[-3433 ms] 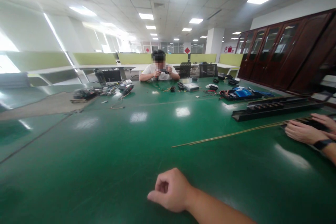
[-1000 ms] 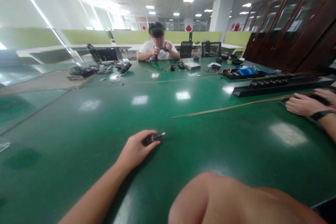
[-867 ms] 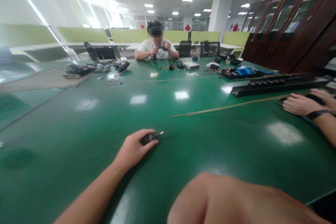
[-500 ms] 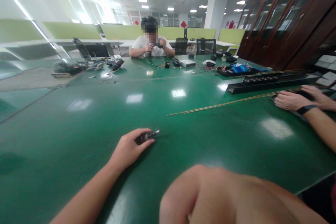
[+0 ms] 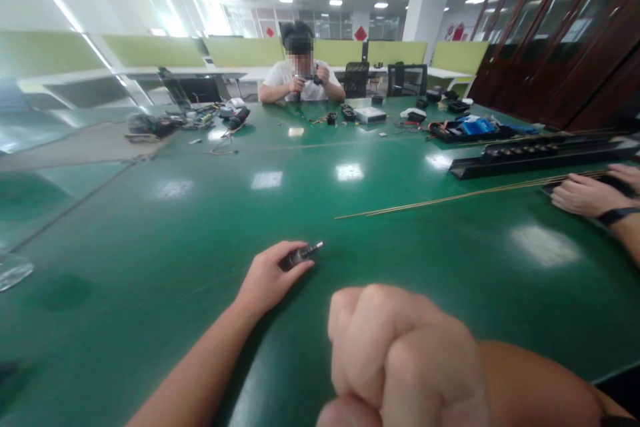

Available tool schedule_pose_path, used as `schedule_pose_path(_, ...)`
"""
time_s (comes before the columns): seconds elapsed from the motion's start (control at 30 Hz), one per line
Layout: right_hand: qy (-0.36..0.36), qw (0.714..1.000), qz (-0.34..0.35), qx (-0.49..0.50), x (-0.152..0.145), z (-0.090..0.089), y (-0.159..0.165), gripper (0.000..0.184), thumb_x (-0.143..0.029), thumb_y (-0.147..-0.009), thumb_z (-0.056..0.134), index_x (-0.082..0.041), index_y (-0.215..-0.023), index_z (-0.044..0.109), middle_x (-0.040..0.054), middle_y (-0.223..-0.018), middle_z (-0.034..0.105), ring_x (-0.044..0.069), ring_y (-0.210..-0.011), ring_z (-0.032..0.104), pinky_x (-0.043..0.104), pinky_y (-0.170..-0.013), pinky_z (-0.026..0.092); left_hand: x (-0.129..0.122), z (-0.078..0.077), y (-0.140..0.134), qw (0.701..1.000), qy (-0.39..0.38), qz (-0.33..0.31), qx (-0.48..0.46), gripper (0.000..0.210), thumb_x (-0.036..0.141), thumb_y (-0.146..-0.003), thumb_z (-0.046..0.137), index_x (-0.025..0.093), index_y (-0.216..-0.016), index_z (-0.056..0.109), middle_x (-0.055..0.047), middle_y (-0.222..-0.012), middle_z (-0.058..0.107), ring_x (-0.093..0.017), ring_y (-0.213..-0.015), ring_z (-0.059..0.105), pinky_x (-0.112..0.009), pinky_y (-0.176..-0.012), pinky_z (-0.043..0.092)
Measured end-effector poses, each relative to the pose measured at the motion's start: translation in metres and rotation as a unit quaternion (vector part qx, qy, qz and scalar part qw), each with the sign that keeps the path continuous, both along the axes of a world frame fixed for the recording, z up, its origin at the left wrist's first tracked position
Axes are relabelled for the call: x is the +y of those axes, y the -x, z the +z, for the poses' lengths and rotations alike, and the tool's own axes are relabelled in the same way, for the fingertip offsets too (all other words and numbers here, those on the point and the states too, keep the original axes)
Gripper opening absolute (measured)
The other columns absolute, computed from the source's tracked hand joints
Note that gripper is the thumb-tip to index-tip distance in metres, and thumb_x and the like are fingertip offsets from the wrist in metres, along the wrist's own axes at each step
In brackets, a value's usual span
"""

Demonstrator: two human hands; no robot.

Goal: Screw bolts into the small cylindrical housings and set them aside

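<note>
The left hand (image 5: 267,278) lies on the green table (image 5: 150,240), fingers curled around a small dark cylindrical tool (image 5: 300,255) whose metal tip pokes out to the right, resting on the tabletop; the right hand (image 5: 400,360) is raised close to the camera, clenched in a fist, holding nothing visible; thin brass rods (image 5: 450,197) lie well beyond the tool; a co-worker's hands (image 5: 590,195) rest at the right edge near a long black tray (image 5: 540,157); another person (image 5: 301,77) sits at the far side
</note>
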State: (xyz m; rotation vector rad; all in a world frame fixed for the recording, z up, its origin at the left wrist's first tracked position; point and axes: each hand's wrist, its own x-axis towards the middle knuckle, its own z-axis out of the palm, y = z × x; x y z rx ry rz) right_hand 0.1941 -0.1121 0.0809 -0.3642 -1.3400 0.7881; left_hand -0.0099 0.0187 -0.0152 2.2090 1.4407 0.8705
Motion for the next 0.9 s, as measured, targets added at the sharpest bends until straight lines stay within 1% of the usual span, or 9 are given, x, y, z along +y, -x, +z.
schedule_pose_path(0.1, -0.030, 0.997, -0.004, 0.065, 0.006, 0.038, 0.005, 0.045, 0.001, -0.073, 0.059, -0.020, -0.055, 0.023, -0.0060, -0.053, 0.036, 0.006, -0.044, 0.036, 0.024, -0.045, 0.032, -0.002, 0.002, -0.004, 1.000, -0.014, -0.015, 0.000, 0.034, 0.047, -0.084, 0.070, 0.026, -0.111, 0.068, -0.002, -0.104, 0.072, -0.021, -0.092, 0.067, -0.034, -0.085, 0.054)
schedule_pose_path(0.2, -0.027, 0.999, -0.042, 0.002, 0.006, 0.042, -0.003, 0.045, 0.001, -0.075, 0.058, -0.019, -0.054, 0.024, -0.0056, -0.051, 0.036, 0.008, -0.046, 0.039, 0.027, -0.051, 0.035, -0.004, 0.004, -0.007, 0.999, -0.029, -0.030, -0.005, 0.033, 0.044, -0.083, 0.071, 0.024, -0.110, 0.069, -0.003, -0.102, 0.072, -0.020, -0.089, 0.067, -0.033, -0.083, 0.053)
schedule_pose_path(0.23, -0.062, 0.997, -0.034, -0.032, 0.011, 0.036, -0.006, 0.044, 0.000, -0.075, 0.059, -0.019, -0.054, 0.026, -0.0054, -0.051, 0.037, 0.009, -0.047, 0.041, 0.027, -0.052, 0.035, -0.005, 0.004, -0.008, 0.999, -0.032, -0.032, -0.007, 0.032, 0.042, -0.083, 0.072, 0.024, -0.109, 0.069, -0.003, -0.101, 0.072, -0.020, -0.088, 0.066, -0.033, -0.083, 0.053)
schedule_pose_path(0.3, -0.069, 0.994, -0.041, -0.076, 0.029, 0.017, -0.013, 0.039, -0.005, -0.079, 0.062, -0.020, -0.056, 0.034, -0.0037, -0.054, 0.045, 0.010, -0.050, 0.045, 0.028, -0.054, 0.037, -0.006, 0.004, -0.009, 0.999, -0.036, -0.034, -0.012, 0.032, 0.041, -0.083, 0.073, 0.023, -0.109, 0.069, -0.003, -0.099, 0.072, -0.019, -0.085, 0.066, -0.032, -0.081, 0.053)
schedule_pose_path(0.4, -0.022, 0.987, -0.145, -0.061, 0.069, -0.024, -0.026, 0.021, -0.014, -0.085, 0.058, -0.021, -0.070, 0.046, -0.0038, -0.061, 0.046, 0.012, -0.054, 0.046, 0.027, -0.053, 0.037, -0.006, 0.003, -0.010, 0.998, -0.041, -0.033, -0.018, 0.032, 0.040, -0.082, 0.074, 0.023, -0.108, 0.070, -0.003, -0.097, 0.072, -0.018, -0.083, 0.066, -0.031, -0.080, 0.052)
schedule_pose_path(0.47, -0.015, 0.959, -0.213, -0.189, 0.093, -0.050, -0.036, 0.010, -0.016, -0.081, 0.063, -0.021, -0.082, 0.054, -0.0037, -0.065, 0.050, 0.012, -0.056, 0.048, 0.028, -0.059, 0.040, -0.006, 0.003, -0.011, 0.998, -0.047, -0.033, -0.019, 0.031, 0.040, -0.082, 0.074, 0.022, -0.108, 0.070, -0.003, -0.096, 0.072, -0.018, -0.083, 0.065, -0.031, -0.080, 0.052)
schedule_pose_path(0.53, -0.009, 0.922, -0.201, -0.332, 0.111, -0.069, -0.045, 0.023, -0.015, -0.076, 0.066, -0.021, -0.096, 0.058, -0.0037, -0.069, 0.054, 0.012, -0.057, 0.049, 0.028, -0.062, 0.041, -0.006, 0.003, -0.011, 0.998, -0.053, -0.031, -0.017, 0.032, 0.041, -0.082, 0.073, 0.022, -0.108, 0.070, -0.004, -0.097, 0.072, -0.019, -0.085, 0.065, -0.032, -0.081, 0.052)
schedule_pose_path(0.7, 0.058, 0.910, -0.176, -0.372, 0.129, -0.088, -0.047, 0.047, -0.012, -0.073, 0.061, -0.022, -0.117, 0.050, -0.0023, -0.083, 0.056, 0.010, -0.058, 0.051, 0.025, -0.060, 0.042, -0.006, 0.003, -0.012, 0.998, -0.058, -0.037, -0.007, 0.033, 0.040, -0.081, 0.075, 0.022, -0.108, 0.070, -0.004, -0.097, 0.072, -0.020, -0.086, 0.065, -0.032, -0.080, 0.051)
schedule_pose_path(0.9, 0.097, 0.912, -0.079, -0.390, 0.131, -0.100, -0.029, 0.062, -0.009, -0.071, 0.060, -0.025, -0.129, 0.044, -0.0008, -0.095, 0.059, 0.009, -0.058, 0.052, 0.023, -0.057, 0.043, -0.006, 0.003, -0.012, 0.996, -0.068, -0.062, -0.009, 0.035, 0.028, -0.077, 0.080, 0.021, -0.110, 0.070, -0.003, -0.097, 0.071, -0.018, -0.086, 0.065, -0.031, -0.082, 0.051)
